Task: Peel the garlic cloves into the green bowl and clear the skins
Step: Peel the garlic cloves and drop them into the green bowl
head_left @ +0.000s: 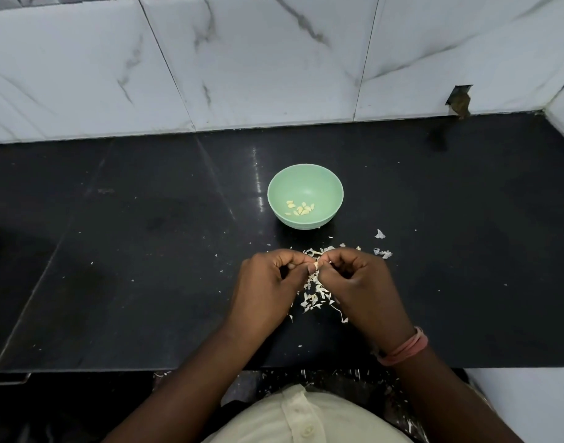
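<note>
Person's body, head view. Both forearms are showing bare from elbow to wrist; no sleeves are reaching into view. The left hand is wearing nothing: no ring, no band. The right hand is likewise wearing no ring. A wristband of pinkish-red thread, wound in several loops, is circling the right wrist at about 4 o'clock in the frame. A cream button-front shirt is covering the torso at 6 o'clock; its placket is running down the middle, with round pale buttons showing along it.
</note>
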{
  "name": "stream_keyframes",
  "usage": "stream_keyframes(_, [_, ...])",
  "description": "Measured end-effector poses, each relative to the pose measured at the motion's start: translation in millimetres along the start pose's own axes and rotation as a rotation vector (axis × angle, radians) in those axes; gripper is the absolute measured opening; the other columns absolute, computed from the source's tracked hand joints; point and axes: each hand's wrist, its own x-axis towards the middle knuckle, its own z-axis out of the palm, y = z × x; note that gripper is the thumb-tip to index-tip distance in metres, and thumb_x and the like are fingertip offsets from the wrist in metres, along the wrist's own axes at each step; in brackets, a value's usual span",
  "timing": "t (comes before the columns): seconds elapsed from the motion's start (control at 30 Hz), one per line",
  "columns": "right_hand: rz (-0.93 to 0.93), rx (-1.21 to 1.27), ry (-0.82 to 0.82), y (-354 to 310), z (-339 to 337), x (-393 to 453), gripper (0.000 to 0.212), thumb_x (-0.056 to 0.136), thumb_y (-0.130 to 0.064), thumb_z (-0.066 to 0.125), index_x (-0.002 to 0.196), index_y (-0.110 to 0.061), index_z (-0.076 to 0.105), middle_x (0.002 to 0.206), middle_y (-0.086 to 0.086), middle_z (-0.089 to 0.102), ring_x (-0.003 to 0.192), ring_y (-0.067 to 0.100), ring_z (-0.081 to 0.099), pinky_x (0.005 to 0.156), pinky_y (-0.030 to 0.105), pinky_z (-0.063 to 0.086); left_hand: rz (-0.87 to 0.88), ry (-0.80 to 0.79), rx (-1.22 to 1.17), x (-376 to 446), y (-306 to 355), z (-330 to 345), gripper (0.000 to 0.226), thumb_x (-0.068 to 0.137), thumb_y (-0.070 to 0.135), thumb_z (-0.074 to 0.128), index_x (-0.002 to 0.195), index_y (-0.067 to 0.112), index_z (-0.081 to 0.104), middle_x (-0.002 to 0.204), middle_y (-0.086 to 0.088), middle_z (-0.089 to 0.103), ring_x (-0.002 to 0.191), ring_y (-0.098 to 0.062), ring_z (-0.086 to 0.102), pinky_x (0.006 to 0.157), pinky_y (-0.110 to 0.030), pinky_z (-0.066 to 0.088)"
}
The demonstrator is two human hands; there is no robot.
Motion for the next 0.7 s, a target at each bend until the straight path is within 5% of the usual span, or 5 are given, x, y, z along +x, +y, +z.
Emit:
stream_keyframes(0.23, [0.034, 0.101, -0.013, -1.2, 0.9, -1.0, 0.014, 0.089, -0.003, 0.068, 0.075, -0.006, 0.069, 0.049, -0.015, 0.049, 0.046, 0.0, 0.04, 0.049, 0.012, 0.032, -0.068, -0.056, -0.179, 0.2, 3.6, -1.7, 0.007, 0.09, 0.017, 0.074, 0.092, 0.02, 0.079, 0.072, -0.001, 0.074, 0.063, -0.009, 0.068, 0.065, -0.021, 0.054])
stream_keyframes(0.43, [0.087, 0.165, 0.031, 0.0, 5.7, -1.1, 0.016, 0.092, -0.012, 0.064, 0.077, -0.012, 0.067, 0.056, -0.007, 0.055, 0.05, 0.007, 0.043, 0.05, 0.023, 0.037, -0.125, -0.017, -0.421, -2.6, 5.5, 7.1, 0.006, 0.091, 0.007, 0.071, 0.097, 0.006, 0.07, 0.077, -0.009, 0.071, 0.068, -0.016, 0.069, 0.065, -0.026, 0.058])
stream_keyframes(0.7, [0.088, 0.116, 0.084, 1.0, 8.1, -1.1, 0.017, 0.094, -0.008, 0.063, 0.077, -0.009, 0.066, 0.06, -0.005, 0.062, 0.055, 0.003, 0.05, 0.054, 0.019, 0.041, -0.256, -0.021, -0.614, -4.0, 5.2, 16.3, 0.01, 0.093, 0.003, 0.067, 0.098, 0.004, 0.075, 0.086, -0.015, 0.076, 0.078, -0.018, 0.073, 0.075, -0.028, 0.06])
